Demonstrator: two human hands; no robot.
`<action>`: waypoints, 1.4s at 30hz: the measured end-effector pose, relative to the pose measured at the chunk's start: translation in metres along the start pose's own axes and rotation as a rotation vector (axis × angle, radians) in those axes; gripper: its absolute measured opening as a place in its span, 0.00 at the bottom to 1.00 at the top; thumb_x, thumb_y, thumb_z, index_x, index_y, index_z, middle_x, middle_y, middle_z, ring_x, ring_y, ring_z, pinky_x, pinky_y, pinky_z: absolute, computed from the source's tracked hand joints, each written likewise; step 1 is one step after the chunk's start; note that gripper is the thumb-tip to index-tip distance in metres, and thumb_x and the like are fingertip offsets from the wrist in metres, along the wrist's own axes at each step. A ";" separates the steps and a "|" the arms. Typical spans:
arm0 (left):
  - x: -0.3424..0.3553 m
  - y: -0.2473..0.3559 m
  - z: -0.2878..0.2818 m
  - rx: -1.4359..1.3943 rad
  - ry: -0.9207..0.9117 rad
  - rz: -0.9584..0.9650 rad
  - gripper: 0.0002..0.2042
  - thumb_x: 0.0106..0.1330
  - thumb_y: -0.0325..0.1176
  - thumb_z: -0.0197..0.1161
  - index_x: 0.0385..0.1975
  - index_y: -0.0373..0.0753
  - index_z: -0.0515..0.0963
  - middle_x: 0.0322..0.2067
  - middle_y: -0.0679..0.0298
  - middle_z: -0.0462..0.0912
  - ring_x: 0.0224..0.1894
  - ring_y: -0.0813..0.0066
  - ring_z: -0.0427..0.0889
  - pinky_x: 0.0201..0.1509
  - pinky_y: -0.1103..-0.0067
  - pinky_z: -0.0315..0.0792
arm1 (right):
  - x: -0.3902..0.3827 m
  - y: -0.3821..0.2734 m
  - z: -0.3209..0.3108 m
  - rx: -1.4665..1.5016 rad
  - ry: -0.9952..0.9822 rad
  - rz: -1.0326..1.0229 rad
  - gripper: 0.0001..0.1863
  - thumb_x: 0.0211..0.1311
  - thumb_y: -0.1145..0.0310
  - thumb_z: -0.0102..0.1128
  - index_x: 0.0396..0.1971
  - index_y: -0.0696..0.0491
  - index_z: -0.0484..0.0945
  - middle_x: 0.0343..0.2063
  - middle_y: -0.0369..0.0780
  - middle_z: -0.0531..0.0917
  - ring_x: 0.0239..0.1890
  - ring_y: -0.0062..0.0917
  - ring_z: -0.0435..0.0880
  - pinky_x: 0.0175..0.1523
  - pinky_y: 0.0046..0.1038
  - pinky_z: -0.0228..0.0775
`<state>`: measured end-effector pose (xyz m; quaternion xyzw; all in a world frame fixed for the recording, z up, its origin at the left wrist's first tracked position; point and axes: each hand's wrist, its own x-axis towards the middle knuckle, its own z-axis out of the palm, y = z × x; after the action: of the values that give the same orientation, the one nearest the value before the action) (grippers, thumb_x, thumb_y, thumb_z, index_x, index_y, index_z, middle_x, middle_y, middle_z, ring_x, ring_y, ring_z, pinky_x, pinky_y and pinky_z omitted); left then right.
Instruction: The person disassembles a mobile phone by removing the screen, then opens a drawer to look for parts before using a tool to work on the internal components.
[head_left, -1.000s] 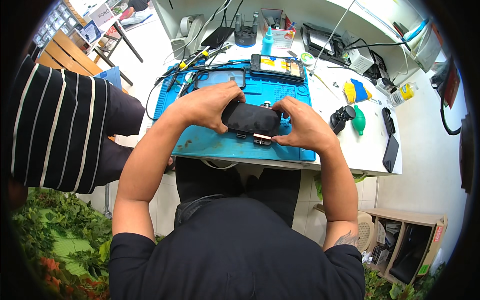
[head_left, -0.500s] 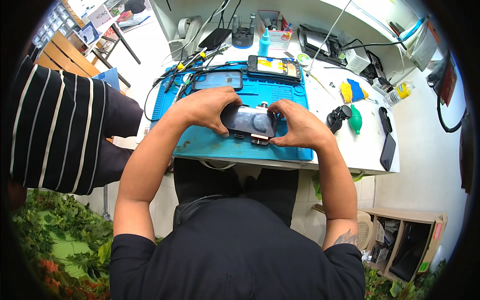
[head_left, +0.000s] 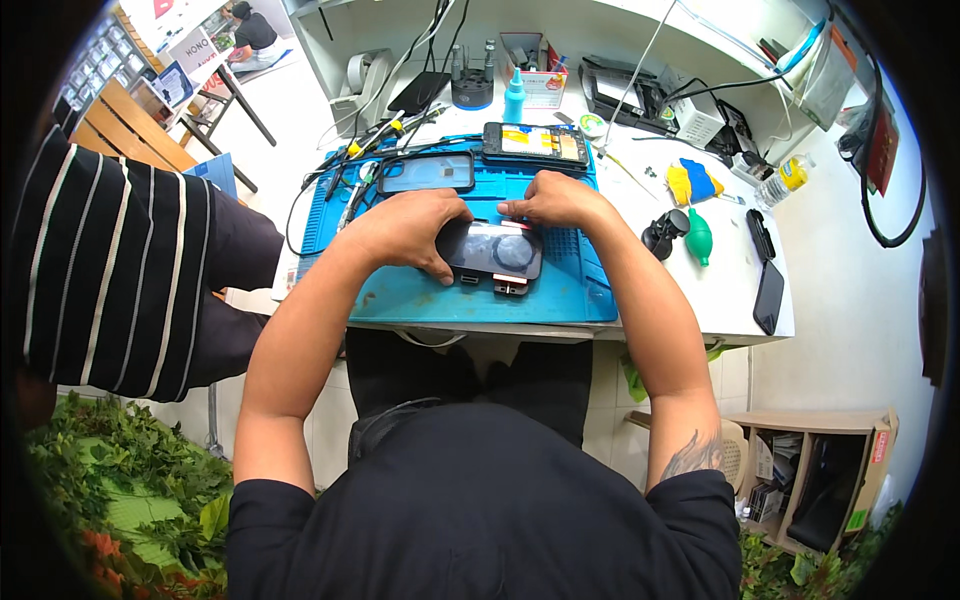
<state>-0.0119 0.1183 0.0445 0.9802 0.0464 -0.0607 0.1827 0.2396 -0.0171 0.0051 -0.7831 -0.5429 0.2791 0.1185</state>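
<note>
Your left hand arches over the left end of the dark, glossy, round-cornered slab, thumb at its near edge and fingers at its far edge, the gap between them only as wide as the slab they hold. That grip probably steadies the piece while your right hand works at the far edge, its fingers curled and their tips drawn close together; whether they pinch anything you cannot tell from here, as the hand covers the spot. The slab lies crosswise over the blue rubbery work mat, right in front of you, likely so both hands reach it easily. A small metal block with a pale coppery top sits against its near edge toward the right, apparently to keep it from shifting. The black-rimmed, see-through phone case and the opened black device with yellow-orange insides lie beyond your hands, perhaps set there to leave you room. The slab's face is dark and shiny, with a round greyish patch near the right end (a smudge or a reflection, hard to say which).
</note>
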 end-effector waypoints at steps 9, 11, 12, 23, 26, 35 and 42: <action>-0.001 -0.001 0.001 0.010 -0.013 -0.009 0.42 0.44 0.41 0.90 0.63 0.38 0.82 0.55 0.54 0.85 0.61 0.51 0.84 0.66 0.64 0.78 | 0.010 -0.014 0.005 -0.158 0.067 -0.051 0.30 0.63 0.43 0.72 0.28 0.62 0.91 0.24 0.51 0.89 0.29 0.39 0.89 0.40 0.43 0.80; -0.003 0.000 -0.001 -0.001 -0.012 -0.014 0.42 0.44 0.41 0.90 0.63 0.38 0.81 0.55 0.54 0.85 0.61 0.51 0.84 0.66 0.64 0.78 | 0.010 -0.017 0.004 -0.163 0.048 -0.044 0.30 0.63 0.44 0.71 0.27 0.62 0.91 0.23 0.50 0.89 0.28 0.39 0.88 0.40 0.43 0.80; -0.003 0.001 -0.002 -0.006 -0.012 -0.015 0.42 0.44 0.41 0.90 0.63 0.38 0.81 0.56 0.54 0.85 0.61 0.51 0.84 0.66 0.63 0.78 | 0.011 -0.016 0.002 -0.154 0.021 -0.037 0.30 0.63 0.44 0.71 0.26 0.62 0.91 0.23 0.49 0.89 0.27 0.39 0.88 0.40 0.43 0.80; 0.009 0.006 -0.013 0.024 -0.071 0.025 0.43 0.43 0.35 0.90 0.66 0.42 0.81 0.58 0.58 0.84 0.63 0.53 0.84 0.67 0.63 0.78 | -0.009 -0.018 -0.016 0.017 -0.207 0.115 0.18 0.64 0.59 0.67 0.39 0.59 0.93 0.35 0.48 0.92 0.35 0.36 0.91 0.42 0.39 0.84; 0.019 0.005 -0.018 0.053 -0.111 0.056 0.43 0.42 0.32 0.89 0.66 0.44 0.81 0.60 0.59 0.85 0.64 0.54 0.84 0.68 0.63 0.79 | -0.027 -0.001 -0.020 0.153 -0.227 -0.080 0.14 0.69 0.71 0.64 0.51 0.55 0.89 0.38 0.43 0.91 0.38 0.29 0.88 0.39 0.31 0.80; 0.032 0.001 -0.020 0.100 -0.139 0.089 0.44 0.40 0.27 0.89 0.66 0.43 0.82 0.61 0.61 0.85 0.65 0.54 0.83 0.69 0.63 0.78 | -0.076 0.011 0.000 0.040 0.099 -0.313 0.29 0.57 0.79 0.57 0.62 0.53 0.83 0.58 0.49 0.85 0.63 0.44 0.82 0.70 0.40 0.75; 0.037 0.002 -0.026 0.173 -0.152 0.112 0.42 0.38 0.28 0.89 0.63 0.42 0.83 0.58 0.61 0.86 0.62 0.53 0.85 0.67 0.62 0.79 | -0.099 0.008 0.016 -0.076 0.088 -0.470 0.57 0.44 0.58 0.84 0.78 0.58 0.68 0.68 0.54 0.80 0.71 0.49 0.76 0.78 0.44 0.67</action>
<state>0.0280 0.1282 0.0643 0.9859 -0.0278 -0.1284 0.1037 0.2114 -0.1126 0.0186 -0.6507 -0.7146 0.1889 0.1741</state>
